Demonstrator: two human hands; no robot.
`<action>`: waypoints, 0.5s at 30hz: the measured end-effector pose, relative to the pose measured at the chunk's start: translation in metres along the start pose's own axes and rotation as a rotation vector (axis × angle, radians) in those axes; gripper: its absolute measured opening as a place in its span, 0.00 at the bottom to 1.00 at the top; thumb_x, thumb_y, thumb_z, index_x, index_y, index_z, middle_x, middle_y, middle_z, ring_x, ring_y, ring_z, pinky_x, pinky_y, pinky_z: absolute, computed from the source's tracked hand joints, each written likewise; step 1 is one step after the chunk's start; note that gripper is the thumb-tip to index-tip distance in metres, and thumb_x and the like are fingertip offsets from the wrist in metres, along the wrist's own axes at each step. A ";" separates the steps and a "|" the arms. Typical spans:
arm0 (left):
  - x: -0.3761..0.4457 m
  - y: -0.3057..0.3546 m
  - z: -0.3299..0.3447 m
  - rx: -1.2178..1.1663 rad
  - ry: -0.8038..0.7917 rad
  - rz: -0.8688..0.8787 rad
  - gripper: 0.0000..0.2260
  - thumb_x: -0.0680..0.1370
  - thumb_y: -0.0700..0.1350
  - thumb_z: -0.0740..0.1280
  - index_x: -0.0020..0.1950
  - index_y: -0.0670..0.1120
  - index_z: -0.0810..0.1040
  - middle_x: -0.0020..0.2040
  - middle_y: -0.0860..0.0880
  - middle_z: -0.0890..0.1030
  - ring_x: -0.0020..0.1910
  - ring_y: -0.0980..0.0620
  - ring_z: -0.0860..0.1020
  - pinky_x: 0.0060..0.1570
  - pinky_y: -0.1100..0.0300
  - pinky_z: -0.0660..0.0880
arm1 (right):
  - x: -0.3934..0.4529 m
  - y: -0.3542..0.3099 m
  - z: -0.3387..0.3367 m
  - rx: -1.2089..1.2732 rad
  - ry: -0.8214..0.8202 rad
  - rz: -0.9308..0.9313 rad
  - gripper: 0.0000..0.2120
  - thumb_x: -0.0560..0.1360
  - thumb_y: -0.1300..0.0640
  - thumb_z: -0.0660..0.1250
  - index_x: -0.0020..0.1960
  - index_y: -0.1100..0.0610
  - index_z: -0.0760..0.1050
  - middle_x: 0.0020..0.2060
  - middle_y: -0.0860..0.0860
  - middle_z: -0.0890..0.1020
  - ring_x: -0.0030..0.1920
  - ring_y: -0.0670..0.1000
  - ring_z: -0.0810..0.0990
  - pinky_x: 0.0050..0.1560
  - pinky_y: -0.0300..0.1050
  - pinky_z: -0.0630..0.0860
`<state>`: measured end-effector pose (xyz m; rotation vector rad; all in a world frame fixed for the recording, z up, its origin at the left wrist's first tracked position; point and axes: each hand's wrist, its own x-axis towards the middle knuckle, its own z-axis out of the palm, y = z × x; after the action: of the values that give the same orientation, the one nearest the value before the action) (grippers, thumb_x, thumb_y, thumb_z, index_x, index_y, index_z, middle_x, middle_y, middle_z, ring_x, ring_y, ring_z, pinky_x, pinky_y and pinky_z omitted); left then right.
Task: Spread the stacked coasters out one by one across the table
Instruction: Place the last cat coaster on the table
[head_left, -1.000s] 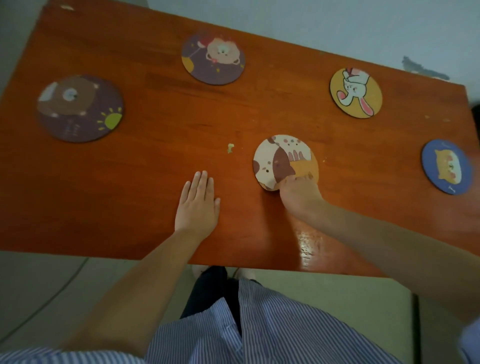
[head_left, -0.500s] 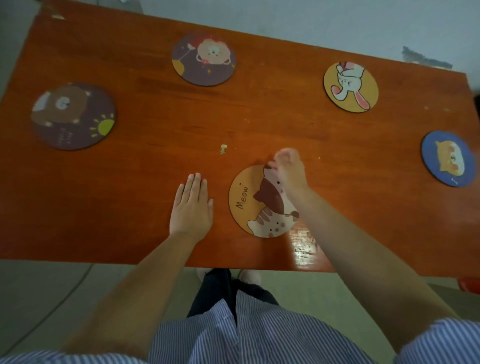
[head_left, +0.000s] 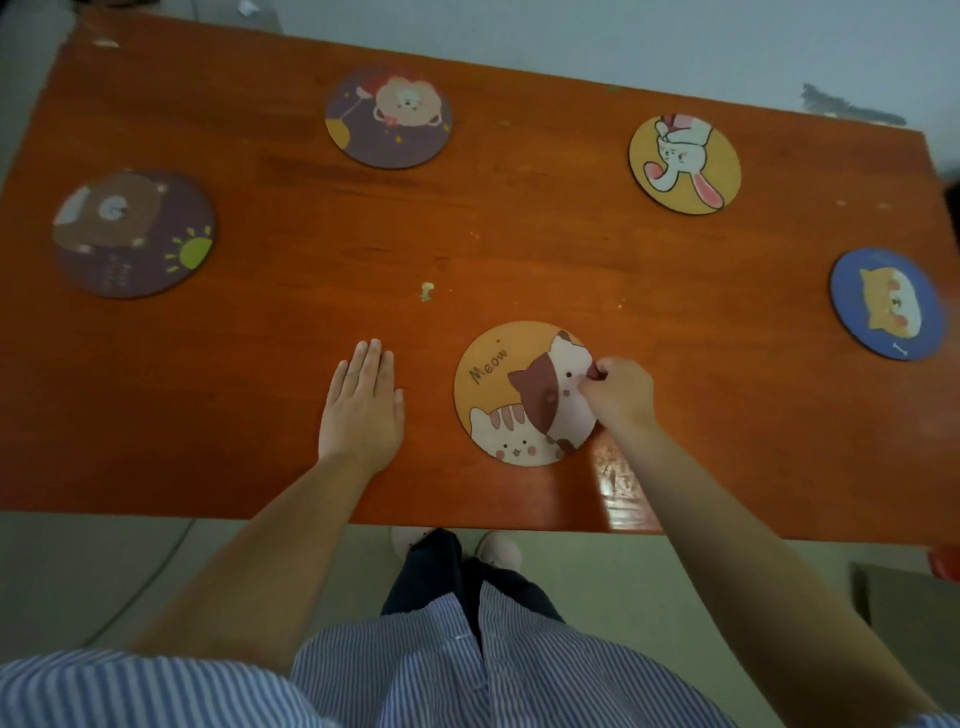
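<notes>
Shifted from its far rim to its right edge, the right hand (head_left: 618, 392) pinches the "Meow" cat coaster (head_left: 524, 393) in narrow fingers, apparently the last laid out, while the left hand (head_left: 363, 410) lies flat, fingers extended, on the counter (head_left: 260, 364).

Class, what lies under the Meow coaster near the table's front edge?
The Meow coaster appears to lie flat on the orange table; nothing shows beneath it. The right hand pinches its right edge, hiding that part, so another coaster underneath cannot be excluded.
</notes>
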<state>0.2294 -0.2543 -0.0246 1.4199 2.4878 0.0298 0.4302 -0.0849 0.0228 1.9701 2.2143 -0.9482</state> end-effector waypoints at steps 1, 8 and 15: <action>0.001 0.001 0.000 0.003 0.004 0.000 0.24 0.80 0.49 0.45 0.74 0.41 0.49 0.76 0.43 0.51 0.75 0.47 0.47 0.73 0.53 0.45 | -0.006 0.011 -0.003 0.053 0.018 0.045 0.25 0.73 0.65 0.64 0.24 0.55 0.55 0.22 0.50 0.61 0.24 0.49 0.59 0.27 0.41 0.58; 0.002 0.002 -0.003 0.005 -0.003 -0.006 0.23 0.80 0.48 0.46 0.74 0.41 0.50 0.76 0.42 0.52 0.75 0.47 0.47 0.73 0.52 0.46 | -0.021 0.033 -0.003 -0.059 -0.050 -0.030 0.22 0.76 0.65 0.62 0.27 0.55 0.57 0.25 0.49 0.64 0.35 0.55 0.69 0.23 0.38 0.58; -0.007 0.016 -0.001 0.046 -0.037 -0.001 0.24 0.81 0.49 0.46 0.73 0.40 0.49 0.76 0.41 0.51 0.75 0.46 0.47 0.73 0.52 0.45 | -0.029 0.039 -0.019 -0.004 -0.172 -0.147 0.11 0.75 0.66 0.63 0.35 0.62 0.67 0.34 0.63 0.76 0.29 0.55 0.78 0.24 0.34 0.77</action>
<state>0.2462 -0.2518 -0.0199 1.4246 2.4742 -0.0539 0.4784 -0.1015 0.0333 1.6722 2.2859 -1.0828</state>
